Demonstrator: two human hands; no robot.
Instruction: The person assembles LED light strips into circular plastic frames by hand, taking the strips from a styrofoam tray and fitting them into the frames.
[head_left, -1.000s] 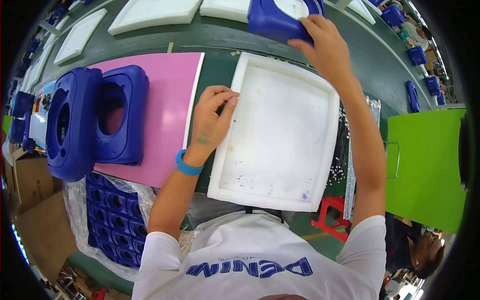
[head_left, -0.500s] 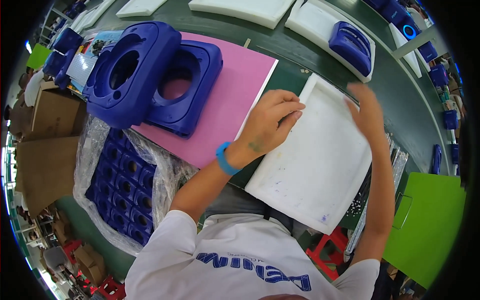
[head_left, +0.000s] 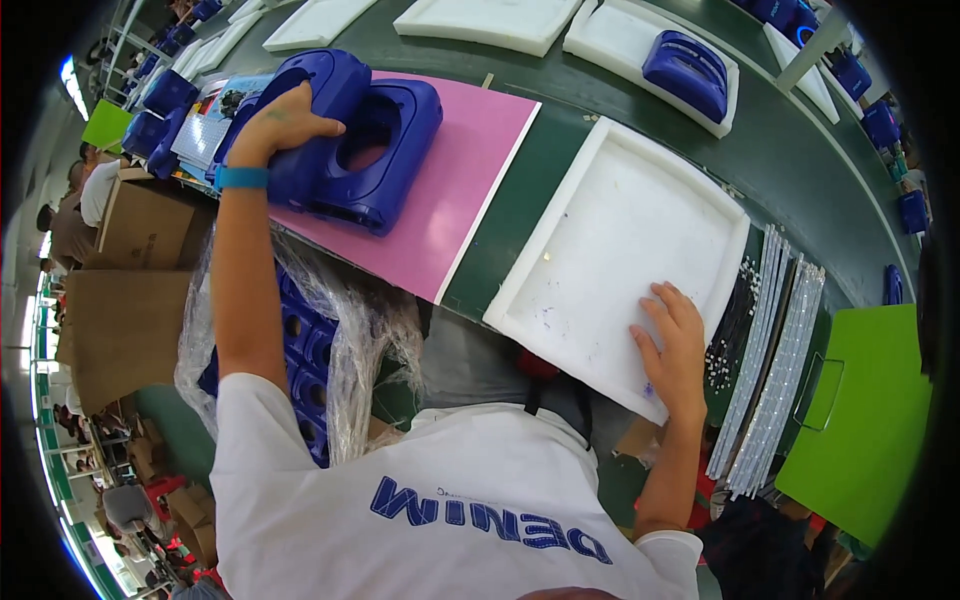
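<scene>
My left hand (head_left: pixel 285 122) is closed on the upper of two blue plastic housings (head_left: pixel 338 85), its thumb on top and its other fingers partly hidden. The other blue housing (head_left: pixel 408 130), with a large round opening, lies partly under it on the pink sheet (head_left: pixel 475 170). On the right, my right hand (head_left: pixel 675 335) lies with fingers apart on the white foam tray (head_left: pixel 640 215), near its right side. The tray holds only small specks and faint blue marks.
Several blue parts (head_left: pixel 308 345) sit in a plastic-lined container at lower left. Right of the tray lie dark cables (head_left: pixel 735 310) and metallic strips (head_left: pixel 790 350), beside a green panel (head_left: pixel 860 410). Beyond, another foam tray (head_left: pixel 610 35) holds a blue part (head_left: pixel 688 75).
My left hand has moved left from beside the tray onto the upper blue housing. My right hand has come down and nearer onto the foam tray, which now lies turned a little.
</scene>
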